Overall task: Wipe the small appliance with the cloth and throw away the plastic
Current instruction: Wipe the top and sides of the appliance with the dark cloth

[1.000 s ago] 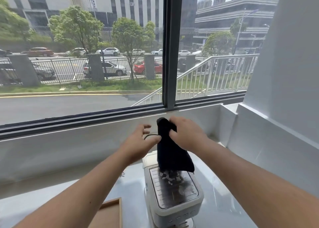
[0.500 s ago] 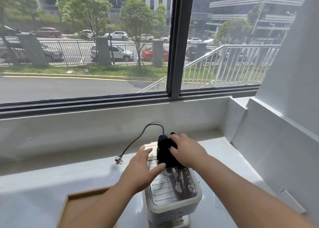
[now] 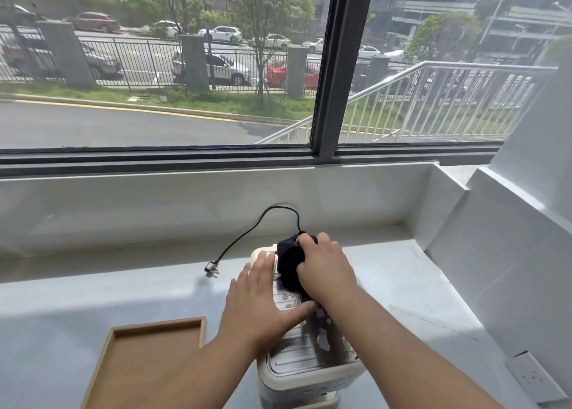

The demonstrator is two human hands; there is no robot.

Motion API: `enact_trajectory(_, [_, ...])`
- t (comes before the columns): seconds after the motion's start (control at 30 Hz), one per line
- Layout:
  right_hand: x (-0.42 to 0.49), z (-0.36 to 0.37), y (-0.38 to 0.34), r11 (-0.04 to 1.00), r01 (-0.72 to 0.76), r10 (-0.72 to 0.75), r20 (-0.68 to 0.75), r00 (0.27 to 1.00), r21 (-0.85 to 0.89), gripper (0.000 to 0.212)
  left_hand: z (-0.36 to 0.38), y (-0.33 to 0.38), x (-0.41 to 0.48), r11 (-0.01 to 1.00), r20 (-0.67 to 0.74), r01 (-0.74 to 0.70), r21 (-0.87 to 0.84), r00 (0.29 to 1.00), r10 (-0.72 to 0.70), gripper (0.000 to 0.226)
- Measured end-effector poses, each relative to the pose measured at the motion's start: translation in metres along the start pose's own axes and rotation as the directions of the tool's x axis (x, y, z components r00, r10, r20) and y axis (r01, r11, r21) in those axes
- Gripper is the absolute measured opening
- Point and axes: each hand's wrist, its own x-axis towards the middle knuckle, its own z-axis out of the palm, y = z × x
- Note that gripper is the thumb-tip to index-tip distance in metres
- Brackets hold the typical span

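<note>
Small cream-white plastic appliance on the pale counter is braced by the flat, spread left hand while the right hand grips a bunched dark cloth on its far end: wiping seems underway, next needing firm strokes nearward.

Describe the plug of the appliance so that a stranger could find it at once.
Start at the white counter under the big window. A black cable loops left from behind the small appliance. The plug is its free end, lying on the counter: the only small dark thing with prongs.
</note>
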Motion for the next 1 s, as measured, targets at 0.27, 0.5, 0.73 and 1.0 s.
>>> enact_trajectory(0.27, [0.006, 0.011, -0.003, 0.976, 0.217, -0.218, 0.053, 0.975, 0.017, 0.052, -0.003, 0.000, 0.003, 0.994, -0.068, -0.072, -0.077, 0.995, 0.067, 0.107])
enact_trajectory(0.5, [-0.016, 0.006, 0.005, 0.956, 0.249, -0.266, 0.098, 0.959, 0.153, 0.049, -0.001, -0.007, 0.000, 0.986, -0.087, -0.065, -0.153, 0.995, 0.052, 0.090])
enact_trajectory(0.73, [-0.066, 0.011, 0.011, 0.928, 0.266, -0.296, 0.084, 0.951, 0.259, 0.037, -0.002, -0.011, -0.001, 0.999, 0.034, -0.008, -0.049, 0.999, 0.010, 0.108])
enact_trajectory(1.0, [-0.110, 0.008, 0.017, 0.952, 0.235, -0.247, 0.041, 0.968, 0.195, 0.044, -0.007, -0.004, -0.004, 0.996, 0.074, -0.009, 0.088, 0.997, 0.003, 0.111])
